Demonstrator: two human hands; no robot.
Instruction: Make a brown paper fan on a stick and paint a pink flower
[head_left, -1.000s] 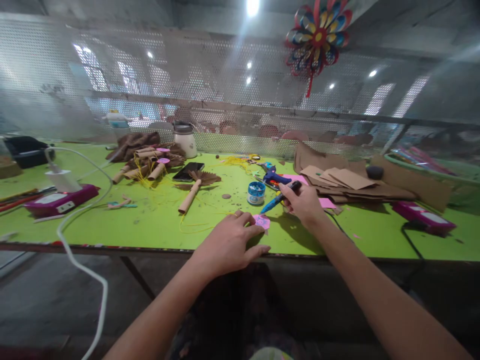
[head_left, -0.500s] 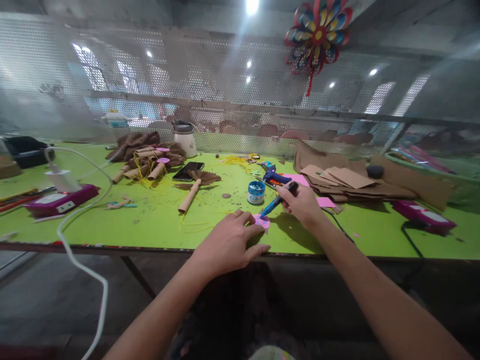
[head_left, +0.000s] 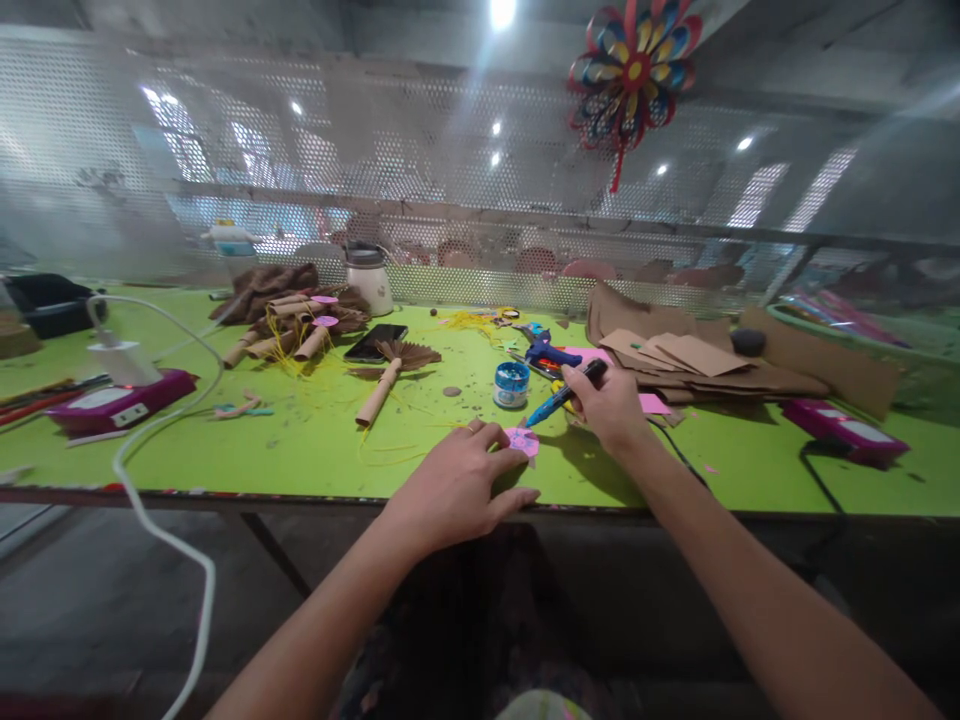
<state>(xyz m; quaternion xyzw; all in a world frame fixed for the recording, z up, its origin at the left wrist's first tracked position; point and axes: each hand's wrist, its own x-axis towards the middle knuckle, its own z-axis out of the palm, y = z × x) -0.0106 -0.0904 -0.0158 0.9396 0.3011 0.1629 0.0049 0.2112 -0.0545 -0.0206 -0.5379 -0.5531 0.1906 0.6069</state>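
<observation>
A small pink paper disc [head_left: 523,442] with blue marks lies near the front edge of the green table. My left hand [head_left: 465,480] rests beside it with fingers apart, fingertips pressing on the disc's left and lower edge. My right hand [head_left: 609,408] grips a blue marker [head_left: 551,402], its tip at the disc's upper right edge; whether it touches is too small to tell. Just behind the disc stands an open jar of blue paint [head_left: 511,385]. A blue glue gun [head_left: 551,352] lies behind my right hand, near pink paper [head_left: 654,404].
A brown paper figure [head_left: 380,392] and a phone [head_left: 376,342] lie left of centre. Paper rolls [head_left: 311,342] are heaped behind them. Brown sheets [head_left: 705,355] are stacked at right. Purple power strips [head_left: 124,403] sit at both sides, with a white cable [head_left: 142,505] crossing at left.
My right hand has shifted slightly right, drawing the marker's tip from the disc's middle to its upper right edge. My left hand has stayed in place.
</observation>
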